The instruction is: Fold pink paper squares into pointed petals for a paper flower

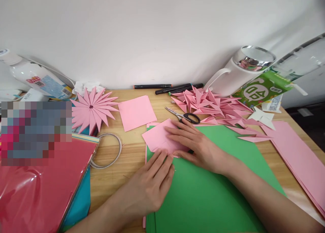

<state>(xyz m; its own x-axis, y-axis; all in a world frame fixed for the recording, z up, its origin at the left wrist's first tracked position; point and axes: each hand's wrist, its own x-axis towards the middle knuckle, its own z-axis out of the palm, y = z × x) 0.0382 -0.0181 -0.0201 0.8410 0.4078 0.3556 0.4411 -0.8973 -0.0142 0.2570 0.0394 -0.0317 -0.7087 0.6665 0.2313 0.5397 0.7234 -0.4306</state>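
A small pink paper piece [158, 136] lies folded on a green sheet [203, 192] at the middle of the wooden table. My right hand [198, 143] lies flat on it, fingers stretched leftward and pressing it down. My left hand [152, 182] rests on the green sheet just below, fingers together and extended, their tips touching the pink paper's lower edge. Neither hand grips anything.
Black-handled scissors [184, 116] lie just beyond my right hand. A pink paper flower [92, 108], a pink square [136, 112], a heap of folded pink pieces [215, 108], marker pens [175, 87], a white jug [238, 72], a stack of coloured sheets [45, 189] and pink sheets [299, 158] surround the work.
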